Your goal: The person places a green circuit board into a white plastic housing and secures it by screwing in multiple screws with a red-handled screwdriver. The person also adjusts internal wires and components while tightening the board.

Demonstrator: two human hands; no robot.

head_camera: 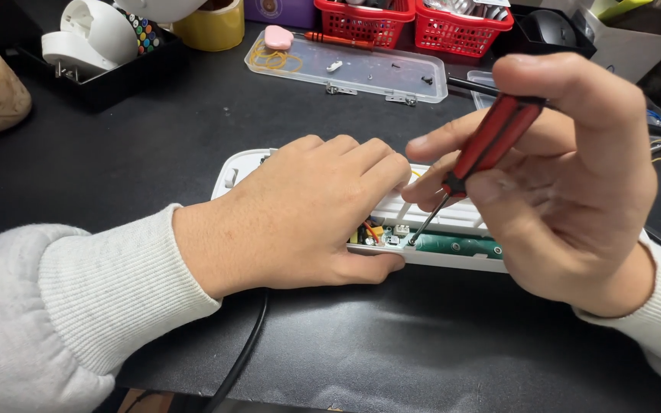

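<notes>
The left hand (311, 218) lies flat over the opened white plastic power strip (453, 229), fingers pressed together, hiding most of its left half; only a rounded white end shows past the knuckles. The right hand (568, 191) covers the strip's right end, and whether the casing runs on beneath it cannot be told. This hand pinches a red-and-black-handled screwdriver (491, 141) between thumb and fingers; the thin metal shaft slants down to a small point on the green circuit board (457, 246), the tip too small to make out clearly. The strip lies on the black table (193, 130), in the middle of the view; red, yellow and orange wires (369, 231) show inside it; a black cable (242, 356) runs from under the left hand toward the table's near edge.
</notes>
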